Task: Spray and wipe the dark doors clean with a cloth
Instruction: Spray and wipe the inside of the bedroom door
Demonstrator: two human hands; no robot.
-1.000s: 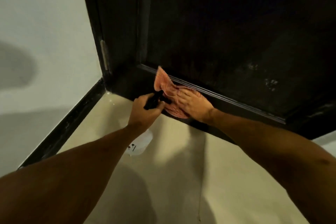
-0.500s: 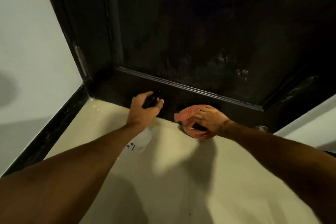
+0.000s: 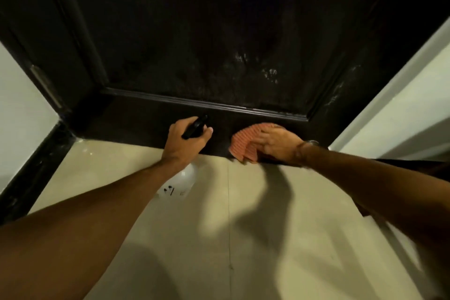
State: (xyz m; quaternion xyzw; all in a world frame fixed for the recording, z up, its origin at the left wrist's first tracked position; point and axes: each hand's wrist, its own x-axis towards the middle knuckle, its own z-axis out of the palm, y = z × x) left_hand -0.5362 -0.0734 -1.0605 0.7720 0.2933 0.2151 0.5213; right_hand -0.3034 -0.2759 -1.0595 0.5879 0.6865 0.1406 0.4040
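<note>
A dark panelled door fills the top of the head view, with pale smears on its lower right panel. My right hand presses a pink ribbed cloth flat against the door's bottom rail, right of centre. My left hand grips the black trigger head of a spray bottle; its white body hangs below my wrist, just above the floor. The two hands are about a hand's width apart.
A beige tiled floor lies below the door. A white wall with a black skirting board runs along the left. A hinge shows on the dark frame at left. A white wall edge rises at right.
My right hand has slid the cloth rightward along the bottom rail, from next to the left hand to right of centre. The view has shifted right. My left hand keeps its hold on the bottle.
</note>
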